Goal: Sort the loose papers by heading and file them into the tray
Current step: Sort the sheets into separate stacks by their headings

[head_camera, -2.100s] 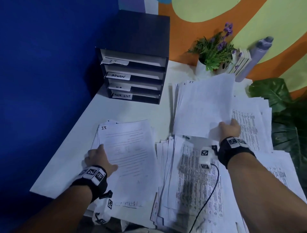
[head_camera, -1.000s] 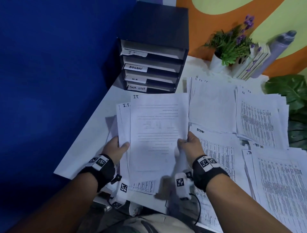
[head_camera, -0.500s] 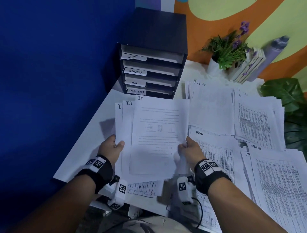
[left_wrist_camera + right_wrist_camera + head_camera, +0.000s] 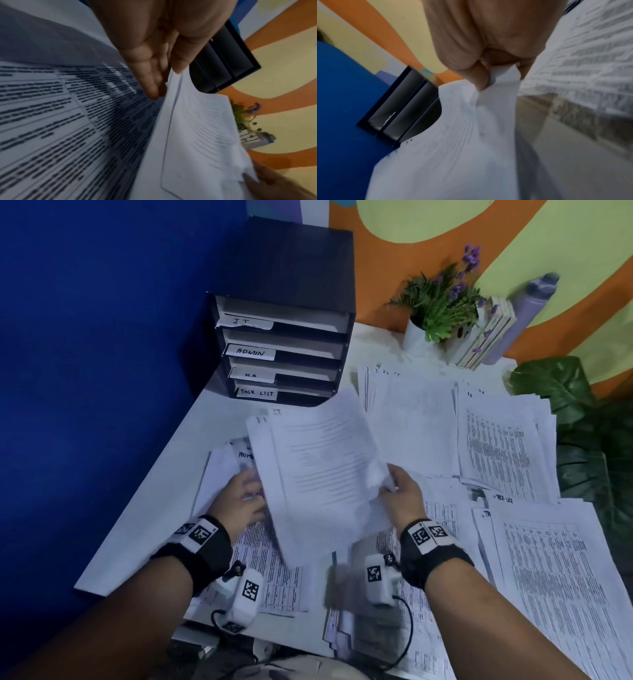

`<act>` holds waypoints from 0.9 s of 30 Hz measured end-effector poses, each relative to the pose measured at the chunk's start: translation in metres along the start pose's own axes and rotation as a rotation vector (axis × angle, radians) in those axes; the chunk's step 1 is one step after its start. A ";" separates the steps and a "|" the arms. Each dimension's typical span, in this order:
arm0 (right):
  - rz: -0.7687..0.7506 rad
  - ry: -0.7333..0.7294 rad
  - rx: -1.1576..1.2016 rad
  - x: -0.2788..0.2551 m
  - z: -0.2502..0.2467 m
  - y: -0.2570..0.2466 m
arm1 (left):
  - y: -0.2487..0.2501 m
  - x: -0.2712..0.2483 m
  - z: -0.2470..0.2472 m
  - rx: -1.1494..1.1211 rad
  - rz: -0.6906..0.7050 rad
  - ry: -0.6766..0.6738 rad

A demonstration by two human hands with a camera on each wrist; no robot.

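**Sheaf lifted over the table's left half**

Sheaf (image 4: 318,470) of IT papers hangs tilted above the table (image 4: 164,494), its long axis running from the near edge toward the tray (image 4: 284,313) at the far left corner, its top end leaning right and curling up. The right hand (image 4: 404,498) pinches its right edge, thumb and fingers clamped on the crumpled paper, as the right wrist view shows. The left hand (image 4: 239,501) lies under the sheaf's left edge with fingers straight; in the left wrist view the thumb tip touches that edge, and I cannot tell whether it grips. The sheets are white with faint short lines of print; handwritten marks at their top left corners are blurred.

Beneath lies a pile (image 4: 260,570) headed ADMIN, densely printed in table rows, near the left edge. More piles (image 4: 507,450) cover the table's right half. The tray is dark, with four slots labelled IT, ADMIN, H.R and TASK LIST from top to bottom. A potted plant (image 4: 438,302) stands at the far edge.
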State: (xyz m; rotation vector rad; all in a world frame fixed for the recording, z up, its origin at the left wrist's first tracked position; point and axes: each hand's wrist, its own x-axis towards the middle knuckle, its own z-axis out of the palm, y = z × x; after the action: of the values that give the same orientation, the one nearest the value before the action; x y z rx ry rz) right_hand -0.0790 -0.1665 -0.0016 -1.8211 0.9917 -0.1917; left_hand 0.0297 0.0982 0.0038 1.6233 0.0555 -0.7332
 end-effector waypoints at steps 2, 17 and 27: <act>-0.007 0.105 -0.002 0.011 -0.023 0.003 | -0.011 0.003 -0.002 0.212 -0.042 0.015; 0.096 0.510 0.037 0.111 -0.103 -0.018 | -0.039 0.010 -0.037 1.120 -0.286 0.314; -0.024 0.414 -0.343 0.106 -0.066 -0.025 | -0.042 0.012 -0.051 1.029 -0.255 0.285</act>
State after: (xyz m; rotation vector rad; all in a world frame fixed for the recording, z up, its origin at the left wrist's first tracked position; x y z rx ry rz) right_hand -0.0320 -0.2826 0.0192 -2.1563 1.3548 -0.4498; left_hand 0.0427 0.1490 -0.0383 2.7385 0.1015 -0.7631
